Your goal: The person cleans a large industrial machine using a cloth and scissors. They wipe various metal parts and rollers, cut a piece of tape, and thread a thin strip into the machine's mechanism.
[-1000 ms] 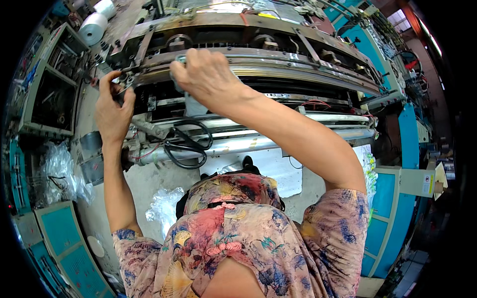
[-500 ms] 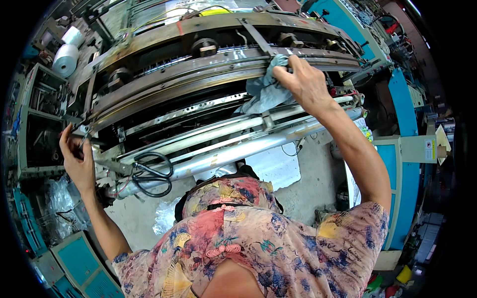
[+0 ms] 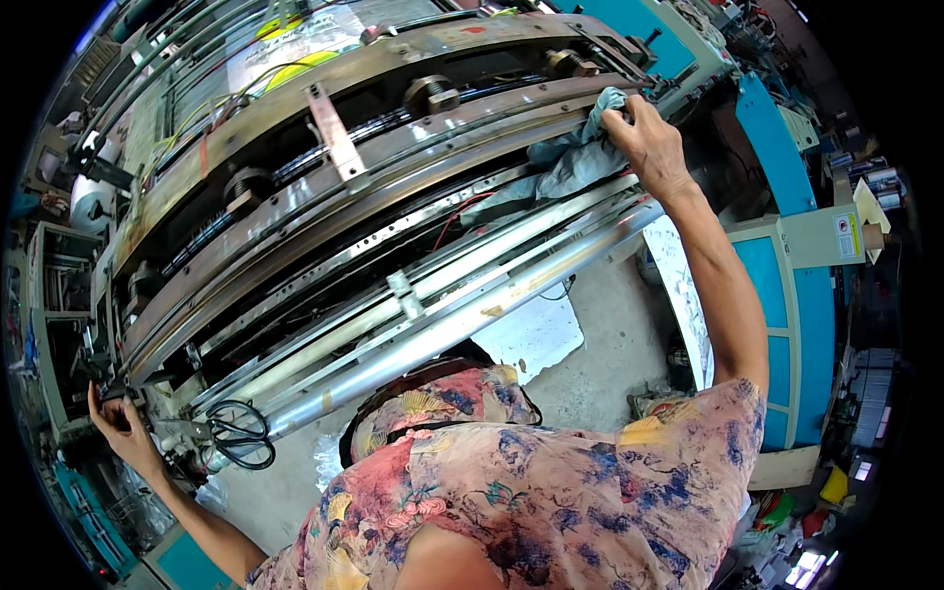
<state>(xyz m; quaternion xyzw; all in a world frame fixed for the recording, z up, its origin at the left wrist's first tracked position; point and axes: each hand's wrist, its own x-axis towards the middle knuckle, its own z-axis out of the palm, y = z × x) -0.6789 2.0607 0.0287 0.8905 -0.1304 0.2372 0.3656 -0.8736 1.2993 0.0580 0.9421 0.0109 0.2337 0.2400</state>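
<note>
My right hand is closed around a bunched blue-grey rag, near the right end of a long metal bar on a machine. The rag's loose part hangs below the bar over the rollers. At the bar's far left end is my left hand, its fingers curled and the index finger pointing up against a dark machine part. What lies between these fingertips is too small and dark to make out.
A shiny roller runs along the machine's near side, with a coiled black cable at its left end. Teal cabinets stand at the right. A white sheet lies on the floor under the roller.
My right hand has slid the rag rightward along the bar. The view has turned and shifted, so the machine sits more slanted and my left hand appears lower and farther left.
</note>
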